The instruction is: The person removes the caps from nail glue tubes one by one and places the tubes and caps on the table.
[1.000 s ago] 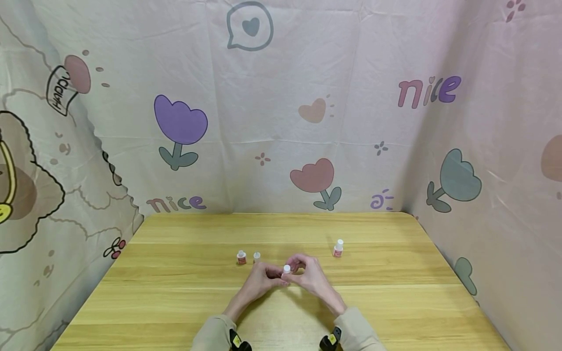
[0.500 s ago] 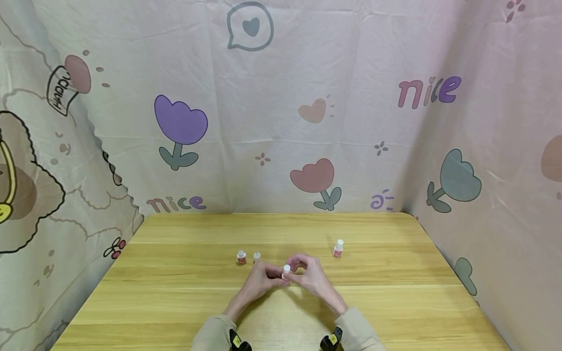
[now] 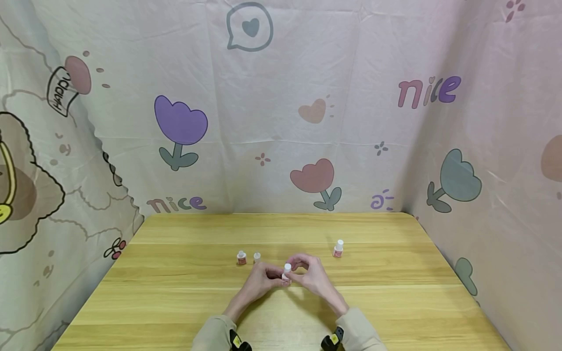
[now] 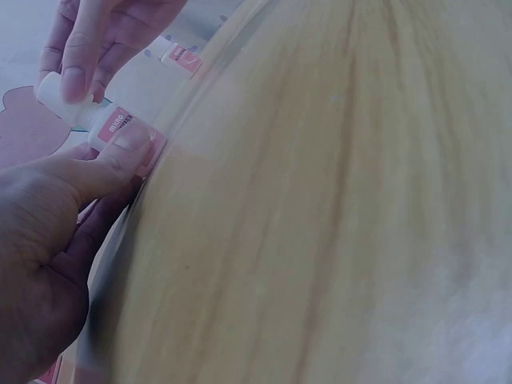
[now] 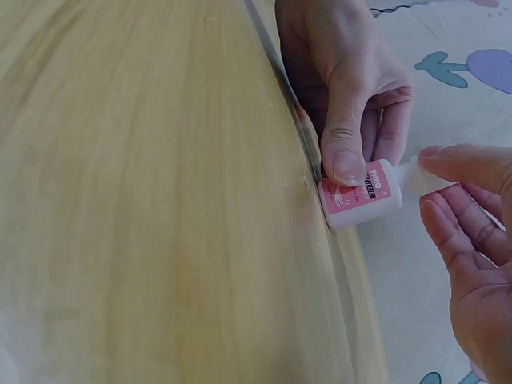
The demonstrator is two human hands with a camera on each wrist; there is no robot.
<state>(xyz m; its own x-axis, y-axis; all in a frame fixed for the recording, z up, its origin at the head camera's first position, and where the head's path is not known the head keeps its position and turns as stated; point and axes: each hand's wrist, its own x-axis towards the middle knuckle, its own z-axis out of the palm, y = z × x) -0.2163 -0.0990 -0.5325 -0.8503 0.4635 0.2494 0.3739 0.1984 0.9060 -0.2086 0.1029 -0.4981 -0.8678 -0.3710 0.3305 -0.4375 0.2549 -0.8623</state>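
Observation:
A small white glue bottle (image 5: pixel 364 210) with a pink label stands upright on the wooden table (image 3: pixel 175 302), between both hands. My left hand (image 3: pixel 262 281) grips its body low down, the thumb lying across the label. With thumb and fingers, my right hand (image 3: pixel 312 279) pinches the bottle's white cap (image 4: pixel 54 92) from the side. Below that cap, a narrow pale neck (image 5: pixel 407 170) shows in the right wrist view. Just beyond the left hand is another small bottle (image 3: pixel 256 256), its lower part hidden by that hand.
To the left stands a glue bottle (image 3: pixel 241 258) with a reddish label and a short top. Farther back on the right is a taller white-capped bottle (image 3: pixel 337 249). A patterned cloth (image 3: pixel 263 122) hangs behind the table and along its sides.
The right thumb and fingers have shifted slightly on the cap, and more of the held bottle's cap and label now shows. The left hand and the other bottles have stayed put.

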